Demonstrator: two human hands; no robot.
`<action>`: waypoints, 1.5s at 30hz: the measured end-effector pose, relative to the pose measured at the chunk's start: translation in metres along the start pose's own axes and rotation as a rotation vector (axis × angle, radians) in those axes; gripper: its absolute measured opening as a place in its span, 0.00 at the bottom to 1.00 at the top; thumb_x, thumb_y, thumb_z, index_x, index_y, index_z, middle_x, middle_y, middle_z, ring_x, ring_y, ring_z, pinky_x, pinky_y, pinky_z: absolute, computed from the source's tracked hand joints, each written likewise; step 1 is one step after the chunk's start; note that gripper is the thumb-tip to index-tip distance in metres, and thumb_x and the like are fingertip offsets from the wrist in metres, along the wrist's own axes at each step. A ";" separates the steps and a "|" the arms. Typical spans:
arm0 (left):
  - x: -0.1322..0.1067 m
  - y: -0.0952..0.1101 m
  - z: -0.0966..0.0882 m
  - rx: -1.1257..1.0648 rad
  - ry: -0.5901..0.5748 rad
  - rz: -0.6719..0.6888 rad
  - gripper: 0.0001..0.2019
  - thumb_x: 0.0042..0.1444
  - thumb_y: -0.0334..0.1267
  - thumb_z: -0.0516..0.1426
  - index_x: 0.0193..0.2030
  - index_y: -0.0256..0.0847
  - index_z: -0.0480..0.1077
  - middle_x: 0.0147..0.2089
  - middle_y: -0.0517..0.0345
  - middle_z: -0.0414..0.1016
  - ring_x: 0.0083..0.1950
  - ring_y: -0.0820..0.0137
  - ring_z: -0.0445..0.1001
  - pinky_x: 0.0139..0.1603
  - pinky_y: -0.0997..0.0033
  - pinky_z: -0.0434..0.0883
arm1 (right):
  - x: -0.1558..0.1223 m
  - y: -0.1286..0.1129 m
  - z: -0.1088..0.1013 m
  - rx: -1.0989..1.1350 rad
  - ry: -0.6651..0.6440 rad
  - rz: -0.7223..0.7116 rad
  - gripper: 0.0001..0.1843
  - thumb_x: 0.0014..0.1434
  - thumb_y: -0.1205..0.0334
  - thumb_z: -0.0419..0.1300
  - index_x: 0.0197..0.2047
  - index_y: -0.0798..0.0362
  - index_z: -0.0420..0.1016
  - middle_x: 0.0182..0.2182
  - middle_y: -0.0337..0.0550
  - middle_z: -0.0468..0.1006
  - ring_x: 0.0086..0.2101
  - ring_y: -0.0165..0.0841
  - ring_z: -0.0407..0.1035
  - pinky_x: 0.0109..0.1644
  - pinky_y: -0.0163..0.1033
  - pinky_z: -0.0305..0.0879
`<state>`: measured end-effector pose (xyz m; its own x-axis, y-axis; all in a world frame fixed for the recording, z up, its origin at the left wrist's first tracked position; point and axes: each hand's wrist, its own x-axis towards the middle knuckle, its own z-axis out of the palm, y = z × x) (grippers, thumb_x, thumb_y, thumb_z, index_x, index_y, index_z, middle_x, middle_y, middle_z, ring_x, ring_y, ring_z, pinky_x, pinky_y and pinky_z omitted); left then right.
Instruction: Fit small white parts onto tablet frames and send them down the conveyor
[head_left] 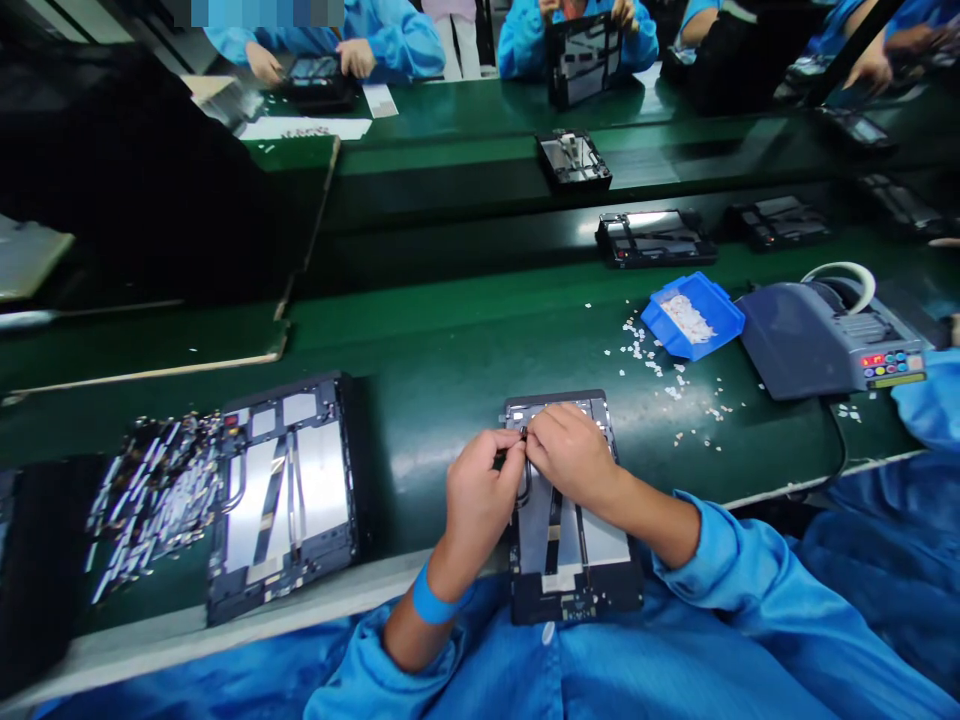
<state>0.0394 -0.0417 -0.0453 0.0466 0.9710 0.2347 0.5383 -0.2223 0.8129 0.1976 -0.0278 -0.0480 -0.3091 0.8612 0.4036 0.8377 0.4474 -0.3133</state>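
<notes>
An opened tablet, its silver inside and flat cables showing, lies in front of me at the table's near edge. Over its upper part my left hand and my right hand meet, fingertips pinched together. A small dark piece shows between the fingertips, too small to name. Just below the fingers a dark cable curves down along the tablet's left side. Beside it on the left lies another opened tablet, seemingly on top of a stack.
A pile of thin shiny strips lies at the left. A blue bin holds white bits, with more scattered around it. A grey tape dispenser stands at the right. More tablets sit farther back; co-workers' hands work across the table.
</notes>
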 end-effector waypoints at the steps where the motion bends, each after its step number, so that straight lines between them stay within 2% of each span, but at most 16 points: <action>1: 0.001 0.001 -0.002 -0.009 -0.018 -0.005 0.05 0.62 0.34 0.58 0.37 0.44 0.76 0.39 0.57 0.84 0.43 0.64 0.82 0.48 0.65 0.76 | 0.003 0.001 0.002 0.035 -0.023 -0.009 0.11 0.63 0.71 0.57 0.29 0.51 0.72 0.28 0.43 0.75 0.32 0.37 0.65 0.41 0.41 0.58; 4: 0.005 0.003 -0.007 -0.062 -0.079 -0.069 0.05 0.60 0.37 0.58 0.36 0.44 0.76 0.39 0.56 0.84 0.43 0.64 0.82 0.47 0.65 0.75 | 0.013 0.005 0.004 0.150 -0.085 -0.004 0.11 0.57 0.74 0.56 0.26 0.50 0.68 0.26 0.40 0.73 0.31 0.35 0.64 0.39 0.39 0.57; 7: 0.010 0.001 -0.009 -0.165 -0.106 -0.241 0.05 0.58 0.40 0.60 0.35 0.43 0.76 0.38 0.55 0.84 0.41 0.63 0.81 0.44 0.65 0.74 | 0.020 0.023 -0.009 0.234 -0.029 0.069 0.10 0.53 0.73 0.56 0.25 0.50 0.66 0.25 0.39 0.71 0.30 0.34 0.64 0.38 0.39 0.56; 10: 0.014 -0.005 -0.007 -0.325 -0.114 -0.395 0.07 0.56 0.42 0.61 0.35 0.41 0.75 0.36 0.55 0.83 0.39 0.64 0.80 0.41 0.66 0.73 | 0.020 0.070 -0.044 0.226 0.130 0.235 0.07 0.53 0.70 0.56 0.25 0.50 0.66 0.26 0.40 0.73 0.32 0.34 0.66 0.38 0.38 0.58; 13: 0.015 -0.009 -0.006 -0.404 -0.116 -0.435 0.08 0.55 0.43 0.62 0.34 0.41 0.74 0.36 0.55 0.82 0.39 0.65 0.79 0.41 0.68 0.73 | 0.013 0.124 -0.084 0.038 0.324 0.525 0.06 0.54 0.66 0.57 0.25 0.50 0.67 0.24 0.39 0.72 0.29 0.34 0.65 0.36 0.39 0.57; 15: 0.014 -0.009 -0.008 -0.382 -0.119 -0.422 0.08 0.55 0.43 0.62 0.36 0.40 0.75 0.36 0.55 0.82 0.38 0.65 0.78 0.40 0.68 0.72 | 0.009 0.139 -0.100 -0.076 0.322 0.658 0.11 0.57 0.62 0.58 0.23 0.50 0.67 0.21 0.38 0.70 0.26 0.33 0.63 0.34 0.39 0.55; 17: 0.012 -0.009 -0.013 -0.316 -0.153 -0.375 0.09 0.56 0.43 0.61 0.39 0.41 0.77 0.36 0.55 0.82 0.37 0.66 0.77 0.40 0.68 0.72 | 0.006 0.128 -0.099 -0.035 0.192 0.618 0.13 0.61 0.60 0.57 0.24 0.51 0.71 0.22 0.39 0.73 0.26 0.33 0.63 0.34 0.39 0.55; 19: 0.011 -0.009 -0.021 -0.204 -0.160 -0.292 0.10 0.58 0.42 0.60 0.42 0.42 0.78 0.38 0.55 0.82 0.37 0.66 0.77 0.41 0.67 0.73 | 0.008 0.097 -0.084 0.130 0.024 0.477 0.10 0.62 0.62 0.57 0.30 0.52 0.77 0.28 0.41 0.79 0.29 0.33 0.68 0.36 0.37 0.58; 21: 0.013 -0.013 -0.029 -0.048 -0.112 -0.179 0.10 0.61 0.42 0.58 0.43 0.43 0.79 0.40 0.54 0.83 0.39 0.65 0.77 0.44 0.65 0.73 | 0.014 0.060 -0.062 0.284 -0.135 0.382 0.09 0.62 0.65 0.58 0.36 0.52 0.81 0.34 0.41 0.83 0.32 0.32 0.72 0.38 0.36 0.60; 23: 0.016 -0.020 -0.034 0.112 -0.071 -0.046 0.10 0.64 0.40 0.57 0.45 0.43 0.79 0.44 0.52 0.83 0.44 0.62 0.78 0.50 0.62 0.73 | 0.024 0.031 -0.042 0.314 -0.261 0.391 0.10 0.64 0.62 0.59 0.35 0.51 0.82 0.33 0.41 0.84 0.33 0.33 0.74 0.37 0.36 0.60; 25: 0.021 -0.025 -0.034 0.235 -0.104 0.090 0.10 0.66 0.38 0.56 0.48 0.42 0.78 0.47 0.50 0.83 0.48 0.59 0.78 0.54 0.59 0.72 | 0.036 0.017 -0.028 0.254 -0.339 0.429 0.14 0.67 0.57 0.59 0.32 0.51 0.82 0.31 0.43 0.84 0.32 0.34 0.74 0.36 0.37 0.59; 29: 0.024 -0.030 -0.028 0.365 -0.216 0.250 0.14 0.69 0.35 0.53 0.55 0.43 0.77 0.50 0.48 0.82 0.52 0.57 0.77 0.54 0.56 0.70 | 0.051 0.014 -0.016 0.107 -0.405 0.435 0.14 0.64 0.58 0.61 0.28 0.51 0.82 0.28 0.44 0.83 0.30 0.36 0.74 0.34 0.38 0.58; 35: 0.022 -0.027 -0.024 0.473 -0.226 0.323 0.16 0.70 0.35 0.53 0.59 0.44 0.77 0.50 0.48 0.82 0.48 0.57 0.76 0.49 0.58 0.69 | 0.051 0.012 -0.013 0.032 -0.429 0.437 0.15 0.63 0.59 0.60 0.26 0.50 0.81 0.26 0.44 0.82 0.29 0.36 0.73 0.32 0.38 0.55; 40: 0.024 -0.024 -0.026 0.606 -0.291 0.411 0.18 0.68 0.31 0.56 0.60 0.49 0.76 0.51 0.49 0.82 0.47 0.56 0.74 0.43 0.59 0.66 | 0.053 0.015 -0.013 0.024 -0.467 0.400 0.15 0.64 0.58 0.59 0.28 0.50 0.82 0.28 0.45 0.83 0.30 0.36 0.74 0.32 0.39 0.54; 45: 0.026 -0.017 -0.025 0.690 -0.349 0.389 0.19 0.67 0.30 0.55 0.61 0.48 0.76 0.51 0.48 0.81 0.44 0.56 0.73 0.39 0.58 0.65 | 0.049 0.022 -0.014 0.072 -0.465 0.337 0.14 0.66 0.59 0.60 0.31 0.51 0.82 0.30 0.44 0.83 0.31 0.36 0.74 0.35 0.38 0.57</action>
<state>0.0105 -0.0150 -0.0404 0.5287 0.8335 0.1603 0.8154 -0.5512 0.1770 0.2067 0.0210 -0.0232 -0.2095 0.9671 -0.1442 0.8965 0.1311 -0.4232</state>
